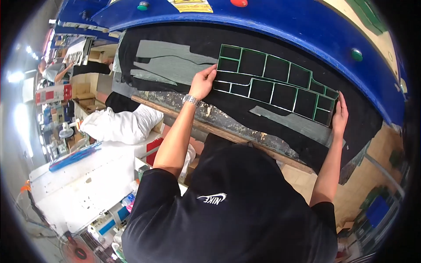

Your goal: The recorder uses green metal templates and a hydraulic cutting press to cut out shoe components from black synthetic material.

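Observation:
A long, stepped cutting die [272, 82] with thin green-edged walls and several cells lies over a black sheet of material [175, 33]. My left hand [203, 83] grips its left end, thumb and fingers closed at the edge. At the die's right end, my right hand [340, 115] holds the outer wall, fingers stretched along it. Left of the die, grey board [164, 50] shows through cut-out openings in the black sheet. Another grey opening [291, 122] lies just below the die, near my right hand. The palm side of the right hand is partly hidden.
A blue machine beam [285, 19] with a red button [239, 2] and green buttons [356, 54] runs along the far side. A wooden rail [210, 129] edges the near side. At left are a white cloth bundle [118, 125], a white table [79, 188] and another person [55, 72].

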A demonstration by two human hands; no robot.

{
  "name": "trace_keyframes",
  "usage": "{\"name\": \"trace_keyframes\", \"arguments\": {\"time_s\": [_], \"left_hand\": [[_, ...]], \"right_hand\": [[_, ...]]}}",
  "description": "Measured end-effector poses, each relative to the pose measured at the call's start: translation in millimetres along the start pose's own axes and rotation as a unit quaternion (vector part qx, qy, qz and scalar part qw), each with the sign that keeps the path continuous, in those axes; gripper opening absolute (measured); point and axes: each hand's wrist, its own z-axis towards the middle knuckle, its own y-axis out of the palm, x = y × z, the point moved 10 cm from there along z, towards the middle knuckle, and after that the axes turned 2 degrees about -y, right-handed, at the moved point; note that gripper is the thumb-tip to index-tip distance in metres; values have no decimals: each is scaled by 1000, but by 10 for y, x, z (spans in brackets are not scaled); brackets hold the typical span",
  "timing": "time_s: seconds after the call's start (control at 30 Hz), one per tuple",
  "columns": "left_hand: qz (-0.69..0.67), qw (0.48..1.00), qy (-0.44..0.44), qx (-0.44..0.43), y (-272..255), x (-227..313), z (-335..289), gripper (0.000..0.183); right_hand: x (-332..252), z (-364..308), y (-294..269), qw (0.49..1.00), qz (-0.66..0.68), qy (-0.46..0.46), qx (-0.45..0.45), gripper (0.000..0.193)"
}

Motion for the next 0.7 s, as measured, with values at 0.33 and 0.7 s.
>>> {"name": "trace_keyframes", "arguments": {"time_s": [0.33, 0.7], "left_hand": [[38, 995, 27, 85, -331, 62, -167, 40], [213, 946, 204, -137, 580, 226, -1511, 39]], "right_hand": [[-126, -36, -60, 999, 4, -19, 46, 33], [-1358, -808, -502, 980, -125, -50, 149, 30]]}}
